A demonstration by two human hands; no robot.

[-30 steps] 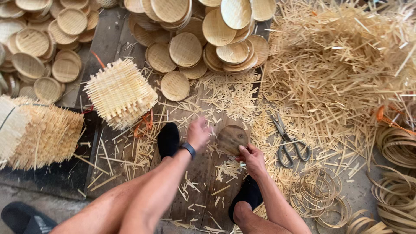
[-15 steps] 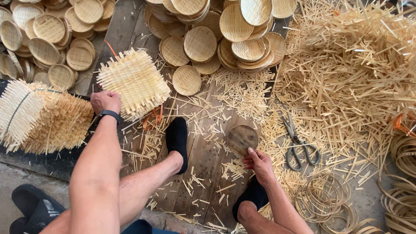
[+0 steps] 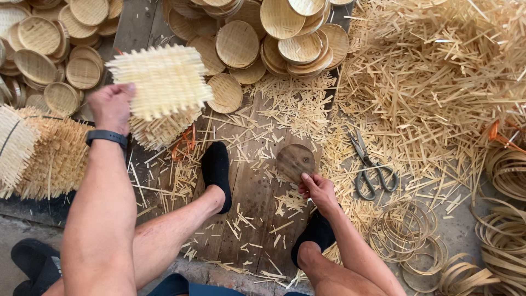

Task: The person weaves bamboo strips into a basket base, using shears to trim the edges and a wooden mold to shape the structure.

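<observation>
Now the left hand (image 3: 111, 105) is closed on one edge of a square woven mat (image 3: 160, 81), raised above the stack (image 3: 164, 129). Light, springy, frayed ends look brittle—edge hold suits it. Right hand (image 3: 316, 189), fingers curled, empty, touches the round mould (image 3: 296, 161).

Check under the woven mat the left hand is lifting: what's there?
Under the woven mat held by the left hand sits a stack of more mats on the wooden board. How many mats, and the board beneath them, are hidden.

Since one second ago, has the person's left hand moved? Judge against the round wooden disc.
Yes. The left hand left the round wooden disc and now grips a woven mat far left.
</observation>
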